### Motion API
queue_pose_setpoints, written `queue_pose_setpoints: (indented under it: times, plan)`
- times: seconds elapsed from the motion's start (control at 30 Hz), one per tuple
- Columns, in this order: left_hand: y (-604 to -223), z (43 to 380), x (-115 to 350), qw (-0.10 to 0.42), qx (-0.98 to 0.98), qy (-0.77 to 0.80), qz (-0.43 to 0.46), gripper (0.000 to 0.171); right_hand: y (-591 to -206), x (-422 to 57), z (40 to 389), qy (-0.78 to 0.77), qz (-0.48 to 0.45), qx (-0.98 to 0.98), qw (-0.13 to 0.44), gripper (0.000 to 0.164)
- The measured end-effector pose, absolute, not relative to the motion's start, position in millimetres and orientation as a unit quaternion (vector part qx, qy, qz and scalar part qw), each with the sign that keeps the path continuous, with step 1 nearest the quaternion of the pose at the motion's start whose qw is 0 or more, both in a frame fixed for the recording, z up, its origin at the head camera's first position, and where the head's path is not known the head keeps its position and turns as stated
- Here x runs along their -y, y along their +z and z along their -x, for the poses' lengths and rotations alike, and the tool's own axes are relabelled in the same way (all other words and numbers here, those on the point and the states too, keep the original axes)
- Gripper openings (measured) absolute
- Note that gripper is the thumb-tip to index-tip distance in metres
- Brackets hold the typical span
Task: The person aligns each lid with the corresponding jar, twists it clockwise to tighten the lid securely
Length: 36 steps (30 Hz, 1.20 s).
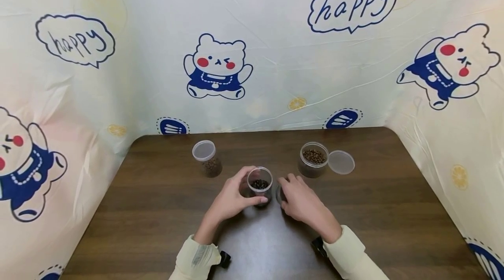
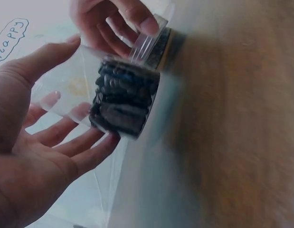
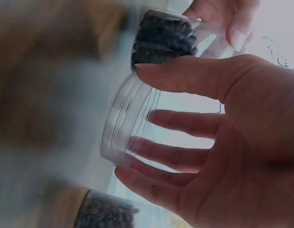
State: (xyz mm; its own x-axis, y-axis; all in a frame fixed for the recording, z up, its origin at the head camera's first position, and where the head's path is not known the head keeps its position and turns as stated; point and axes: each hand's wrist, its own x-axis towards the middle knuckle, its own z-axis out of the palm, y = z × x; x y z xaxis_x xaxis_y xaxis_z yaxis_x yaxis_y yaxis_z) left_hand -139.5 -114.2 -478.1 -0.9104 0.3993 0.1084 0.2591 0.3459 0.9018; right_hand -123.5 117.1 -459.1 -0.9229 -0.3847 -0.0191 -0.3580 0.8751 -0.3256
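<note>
Though clear, lid (image 1: 279, 195) mostly behind right fingers (image 1: 287, 186)

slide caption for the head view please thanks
Left hand holds an open jar, right hand a clear round piece, two jars behind.

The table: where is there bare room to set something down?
Bare tabletop lies left of the left hand, nearer than the lidded jar, and right of the right hand, nearer than the loose lid. Between the hands it's crowded: the held jar beside the clear lid.
</note>
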Motion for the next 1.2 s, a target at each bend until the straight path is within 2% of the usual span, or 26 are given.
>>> queue_pose_setpoints:
  times: [0.2,0.63,1.07,1.2]
  plan:
    - [-486.2,132.5,117.4,0.088,-0.804,0.545,-0.221,0.075,-468.6,-123.0,113.5,-0.158,0.217,-0.961,0.061,0.052]
    - [-490.1,132.0,118.5,0.094,-0.797,0.555,-0.217,0.076,-475.8,-125.3,112.7,-0.147,0.225,-0.961,0.068,0.056]
    - [-492.8,133.5,117.6,0.098,-0.805,0.546,-0.209,0.078,-468.0,-146.9,119.8,-0.211,0.2,-0.95,0.112,0.085]
    - [-494.1,132.4,118.0,0.098,-0.811,0.54,-0.205,0.078,-469.6,-151.9,121.6,-0.211,0.202,-0.949,0.117,0.082]
